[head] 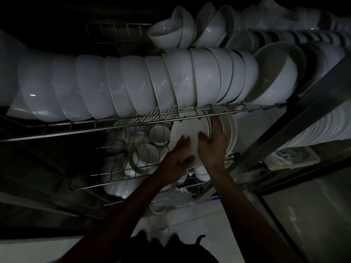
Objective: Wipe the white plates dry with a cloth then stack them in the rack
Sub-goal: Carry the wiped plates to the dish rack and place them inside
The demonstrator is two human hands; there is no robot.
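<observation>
In dim light a white plate (187, 132) stands on edge in the lower tier of the wire rack (121, 123), leaning against a few more upright white plates (230, 130) to its right. My left hand (177, 155) lies with straight fingers flat on the plate's face near its lower edge. My right hand (213, 143) holds the plate's right rim, thumb on the front, fingers reaching up behind it toward the rack wire. No cloth is visible.
A long row of white bowls (133, 86) fills the upper tier, with more bowls (171, 33) behind. Small cups (144, 149) sit in the lower tier at left. A metal post (284, 133) runs diagonally at right, with stacked plates (322, 130) beyond it.
</observation>
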